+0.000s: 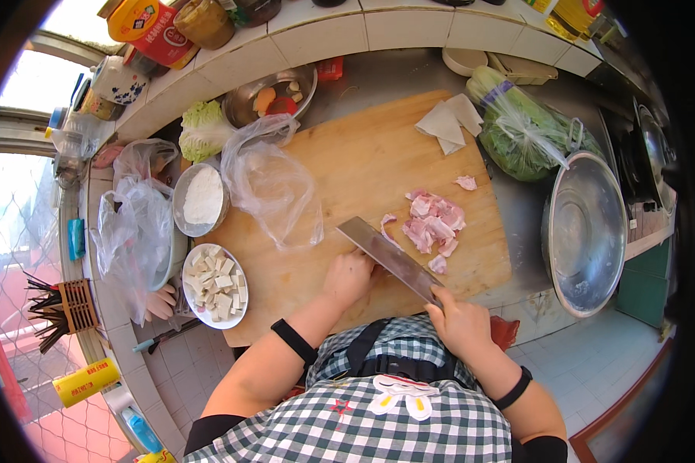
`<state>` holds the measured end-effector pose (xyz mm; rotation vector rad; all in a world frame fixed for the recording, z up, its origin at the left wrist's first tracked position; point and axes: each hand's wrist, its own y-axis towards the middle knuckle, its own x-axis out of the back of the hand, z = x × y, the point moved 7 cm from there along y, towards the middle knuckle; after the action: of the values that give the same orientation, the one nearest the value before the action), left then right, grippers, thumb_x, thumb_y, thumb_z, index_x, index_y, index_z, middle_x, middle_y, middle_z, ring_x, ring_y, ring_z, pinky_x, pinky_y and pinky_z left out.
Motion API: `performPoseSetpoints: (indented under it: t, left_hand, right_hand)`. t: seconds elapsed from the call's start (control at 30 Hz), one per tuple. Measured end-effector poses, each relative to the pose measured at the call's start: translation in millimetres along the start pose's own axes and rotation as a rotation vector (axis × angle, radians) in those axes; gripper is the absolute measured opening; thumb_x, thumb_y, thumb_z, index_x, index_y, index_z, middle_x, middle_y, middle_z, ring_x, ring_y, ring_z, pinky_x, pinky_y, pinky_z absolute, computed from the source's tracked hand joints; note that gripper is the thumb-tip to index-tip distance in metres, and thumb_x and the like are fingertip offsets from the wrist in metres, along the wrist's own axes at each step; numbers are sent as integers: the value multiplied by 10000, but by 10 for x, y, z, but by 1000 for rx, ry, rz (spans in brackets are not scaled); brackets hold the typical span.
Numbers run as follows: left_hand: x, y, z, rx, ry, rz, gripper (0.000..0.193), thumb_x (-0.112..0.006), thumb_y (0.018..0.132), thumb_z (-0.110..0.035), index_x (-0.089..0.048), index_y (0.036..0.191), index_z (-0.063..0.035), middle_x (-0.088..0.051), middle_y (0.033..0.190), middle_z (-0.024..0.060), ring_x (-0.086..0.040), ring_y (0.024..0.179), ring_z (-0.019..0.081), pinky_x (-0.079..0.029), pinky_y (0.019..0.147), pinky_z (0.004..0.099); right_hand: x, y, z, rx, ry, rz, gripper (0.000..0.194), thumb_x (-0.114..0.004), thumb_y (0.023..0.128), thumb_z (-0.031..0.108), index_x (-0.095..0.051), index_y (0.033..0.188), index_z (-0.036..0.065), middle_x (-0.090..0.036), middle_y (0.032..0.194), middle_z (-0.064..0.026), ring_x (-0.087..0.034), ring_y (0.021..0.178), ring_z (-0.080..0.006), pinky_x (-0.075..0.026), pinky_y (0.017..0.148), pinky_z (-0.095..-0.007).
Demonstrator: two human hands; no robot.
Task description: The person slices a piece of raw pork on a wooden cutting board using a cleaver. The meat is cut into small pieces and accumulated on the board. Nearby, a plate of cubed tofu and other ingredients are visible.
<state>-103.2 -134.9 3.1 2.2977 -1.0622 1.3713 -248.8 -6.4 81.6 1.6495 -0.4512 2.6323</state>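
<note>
My right hand grips a Chinese cleaver at its handle end, the broad blade slanting up to the left over a wooden cutting board. Close against the blade's left side is my left hand, with its fingers bent down. The blade covers part of those fingertips, so what they press or hold is hidden. Just right of the blade lies a heap of cut pale pink raw meat. A thin strip of meat lies beside the blade, and a small piece sits apart, farther up the board.
Left of the board stand a plate of cubed tofu and a bowl of white powder. A clear plastic bag overlaps the board's left side. A large metal basin, bagged greens and a folded cloth are at right.
</note>
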Motion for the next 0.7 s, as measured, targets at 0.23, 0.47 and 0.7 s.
performPoseSetpoints:
  t: [0.23,0.47,0.7]
  left_hand:
    - [38,36,-75,-97,-22,2,223,-677,751,-196,-654,935,-71,-636,970,117,-630,858,295,-531,688,402]
    - [140,-126,-211,-311,-52,-111,329,-660,772,-122,-606,1097,-114,-586,1101,90,-602,957,297,-521,782,394]
    - [105,-163,-112,-123,66,-133,300,-629,810,-194,-607,1073,-52,-585,1116,124,-588,989,294,-513,790,385]
  right_hand:
    - [-75,214,41,-26,44,-17,327,-536,901,403,-604,1071,131,-657,677,-133,-646,589,-327,-503,514,-440]
    - [142,262,-203,-162,509,-75,383,-494,939,400,-620,1130,92,-655,777,-199,-639,734,-381,-496,633,-442]
    - [221,-217,-71,22,129,9,343,-541,907,378,-613,1127,125,-668,739,-142,-644,637,-340,-504,561,-429]
